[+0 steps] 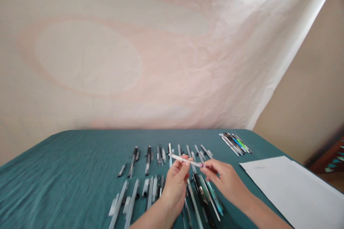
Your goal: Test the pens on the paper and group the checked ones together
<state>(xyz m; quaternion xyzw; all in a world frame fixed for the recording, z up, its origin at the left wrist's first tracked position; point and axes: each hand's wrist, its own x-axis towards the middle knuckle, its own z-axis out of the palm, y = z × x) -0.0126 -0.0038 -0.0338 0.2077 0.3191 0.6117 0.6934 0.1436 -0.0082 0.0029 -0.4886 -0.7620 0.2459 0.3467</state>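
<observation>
The cloth (67, 175) is green and softly wrinkled, and the sheet (150, 61) behind it is pale, with creases. The paper (292, 191) at the right looks smooth and flat. On the cloth lie thin, straight pens (133, 162) in two rows. The left hand (174, 182) has its thumb and fingers closed on the pen (192, 162); the right hand (221, 179) pinches its purplish end. This pen is slim, whitish, slightly tilted, and held above the rows.
</observation>
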